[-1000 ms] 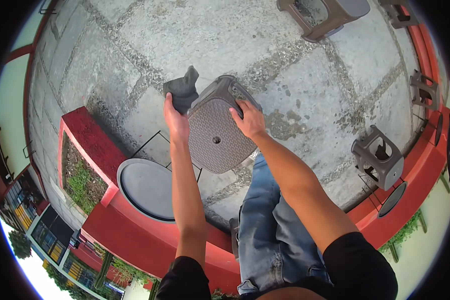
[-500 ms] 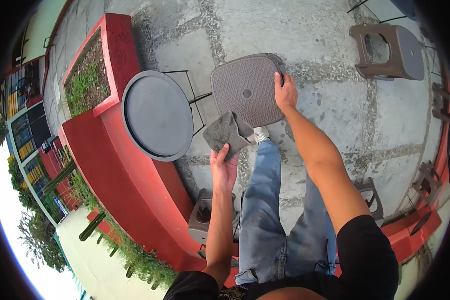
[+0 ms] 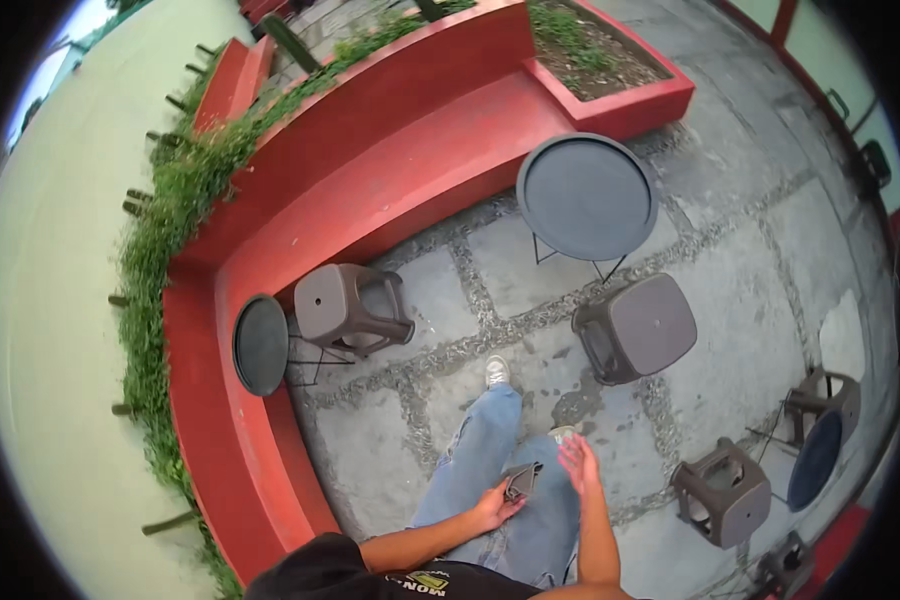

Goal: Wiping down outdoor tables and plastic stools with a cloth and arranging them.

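A folded grey cloth (image 3: 522, 482) is held in my left hand (image 3: 494, 508), low over my legs. Beside it, my right hand (image 3: 579, 464) is raised with its fingers apart and nothing in them. Ahead and to the right, a brown plastic stool (image 3: 653, 322) stands upright on the floor, apart from both hands. Behind that stool is a round dark grey table (image 3: 588, 197) on thin black legs.
A red bench (image 3: 400, 170) curves along the left and far side, backed by green plants (image 3: 195, 165). Another brown stool (image 3: 322, 303) and a small round table (image 3: 260, 345) stand near it. More stools (image 3: 725, 495) and a dark table (image 3: 816, 460) are at right.
My right hand has let go of the stool, which now stands on the floor. The cloth and my left hand have come back nearer my body. The view has swung toward the left.
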`<state>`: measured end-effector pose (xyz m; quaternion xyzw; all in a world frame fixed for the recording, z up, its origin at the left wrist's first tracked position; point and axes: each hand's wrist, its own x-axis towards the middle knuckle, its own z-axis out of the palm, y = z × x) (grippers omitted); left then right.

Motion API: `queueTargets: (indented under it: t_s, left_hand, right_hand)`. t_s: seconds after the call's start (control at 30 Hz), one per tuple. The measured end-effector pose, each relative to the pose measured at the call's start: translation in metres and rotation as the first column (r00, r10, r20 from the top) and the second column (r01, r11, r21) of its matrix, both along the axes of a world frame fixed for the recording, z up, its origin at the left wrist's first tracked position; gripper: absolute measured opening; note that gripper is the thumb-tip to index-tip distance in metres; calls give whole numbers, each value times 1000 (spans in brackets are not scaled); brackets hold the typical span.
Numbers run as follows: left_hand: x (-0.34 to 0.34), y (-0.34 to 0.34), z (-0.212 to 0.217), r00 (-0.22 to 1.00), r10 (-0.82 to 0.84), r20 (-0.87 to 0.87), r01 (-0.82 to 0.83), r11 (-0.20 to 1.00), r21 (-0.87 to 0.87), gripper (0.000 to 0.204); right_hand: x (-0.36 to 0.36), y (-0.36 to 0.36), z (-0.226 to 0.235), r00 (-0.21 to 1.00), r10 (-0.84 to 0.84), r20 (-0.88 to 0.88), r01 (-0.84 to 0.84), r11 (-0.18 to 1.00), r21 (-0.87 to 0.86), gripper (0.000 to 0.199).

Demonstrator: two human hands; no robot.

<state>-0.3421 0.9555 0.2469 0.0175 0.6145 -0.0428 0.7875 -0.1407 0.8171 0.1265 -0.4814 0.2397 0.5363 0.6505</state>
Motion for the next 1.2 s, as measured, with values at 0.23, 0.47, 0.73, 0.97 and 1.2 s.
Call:
queueTargets:
  t_s: [0.23, 0.47, 0.73, 0.97, 1.2]
  left_hand:
    - [2, 41, 45, 938, -325, 119, 240, 859, 453, 39]
    - [-108, 112, 66, 813, -527, 247, 247, 698, 673, 41]
    - [-259, 286, 250, 921, -120, 371, -304, 375, 876, 25]
    - [-242, 333, 307, 813, -447, 374, -199, 391, 899, 26]
    - [-111, 330, 296, 686, -658, 311, -118, 321, 940, 13]
  right_hand:
    - [-123, 42, 151, 941, 46, -335, 12, 985, 170, 77]
    - [-138, 127, 183, 932, 330, 150, -333, 943, -7, 33]
    - [-253, 320, 366, 847, 472, 245, -532, 758, 378, 89]
    - [-256, 333, 425, 851, 408, 332, -525, 685, 505, 84]
    - [-207, 293, 406, 932, 325, 158, -359, 887, 291, 54]
